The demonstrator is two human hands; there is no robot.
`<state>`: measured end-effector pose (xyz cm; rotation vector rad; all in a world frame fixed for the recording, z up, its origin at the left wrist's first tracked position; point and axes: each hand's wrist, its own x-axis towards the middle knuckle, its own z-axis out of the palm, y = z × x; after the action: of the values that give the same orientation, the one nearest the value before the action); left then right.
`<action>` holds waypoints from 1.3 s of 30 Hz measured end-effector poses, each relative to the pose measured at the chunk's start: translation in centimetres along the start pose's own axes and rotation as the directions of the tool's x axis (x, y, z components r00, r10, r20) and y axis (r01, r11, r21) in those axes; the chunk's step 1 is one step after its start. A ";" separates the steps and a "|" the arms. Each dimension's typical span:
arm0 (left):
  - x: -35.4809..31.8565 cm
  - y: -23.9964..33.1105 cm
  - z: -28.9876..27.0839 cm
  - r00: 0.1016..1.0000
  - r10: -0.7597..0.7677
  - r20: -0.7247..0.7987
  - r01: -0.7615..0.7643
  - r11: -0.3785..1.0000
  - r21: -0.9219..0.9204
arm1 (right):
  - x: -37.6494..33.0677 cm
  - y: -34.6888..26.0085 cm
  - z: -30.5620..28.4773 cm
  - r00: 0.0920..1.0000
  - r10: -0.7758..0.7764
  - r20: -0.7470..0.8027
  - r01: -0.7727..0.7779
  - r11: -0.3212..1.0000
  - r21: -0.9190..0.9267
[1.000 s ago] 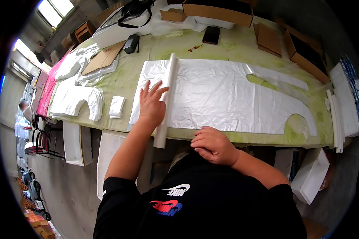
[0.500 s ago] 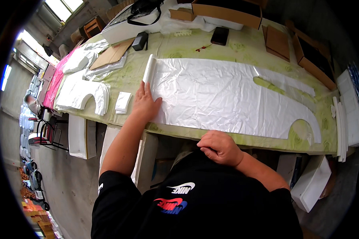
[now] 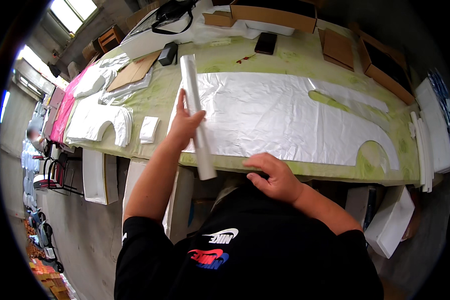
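A thin white plastic sheet (image 3: 265, 120) lies flat across the table, with curved cut-outs at its right end like those of an apron. At the sheet's left end my left hand (image 3: 186, 122) grips a long white roll (image 3: 190, 82) around its middle, thumb on one side and fingers on the other. The roll is tilted, its near end sticking out past the table's front edge. My right hand (image 3: 277, 180) hovers by that edge in front of the sheet, holding nothing, with thumb and fingers apart.
Left of the roll lie a small folded white piece (image 3: 149, 129) and a stack of white cut sheets (image 3: 97, 122). Farther back are a cardboard piece (image 3: 133, 71), a black box-like device (image 3: 168, 53), a phone (image 3: 266, 43) and an open cardboard box (image 3: 385, 67). White tubes (image 3: 422, 152) stand at the right.
My left hand has taken hold of the roll and lifted it off the sheet's left end, tilting it toward me. My right hand's fingers have opened.
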<state>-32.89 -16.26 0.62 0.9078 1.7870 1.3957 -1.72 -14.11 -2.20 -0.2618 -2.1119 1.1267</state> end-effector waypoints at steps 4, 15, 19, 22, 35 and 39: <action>-2.2 1.1 7.6 0.991 0.020 0.136 0.025 0.946 -0.323 | 0.7 -1.0 0.2 0.966 0.257 0.027 -0.259 0.959 0.117; 0.3 -0.5 15.6 0.969 0.034 0.245 0.043 0.951 -0.305 | -1.8 -1.1 -3.7 0.766 0.635 0.103 -0.634 0.718 0.287; 8.4 -2.6 15.2 0.986 0.144 0.080 -0.139 0.988 -0.067 | -4.0 -2.0 -6.2 0.730 0.669 0.138 -0.682 0.702 0.205; 11.7 -2.5 12.9 0.953 0.287 0.092 -0.300 0.936 0.184 | -6.1 -2.3 -7.5 0.691 0.712 0.126 -0.720 0.662 0.208; 11.4 4.6 13.9 0.855 -0.263 0.447 -0.042 0.823 0.566 | -8.6 -2.3 -9.3 0.653 0.740 0.163 -0.754 0.615 0.230; 13.0 4.0 13.5 0.777 -0.328 0.537 -0.027 0.835 0.550 | -8.9 -2.4 -10.0 0.653 0.736 0.181 -0.754 0.608 0.249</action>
<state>-27.80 2.21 0.78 1.2816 1.6730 0.3747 11.77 -13.39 -1.14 -1.0550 -1.8461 1.9411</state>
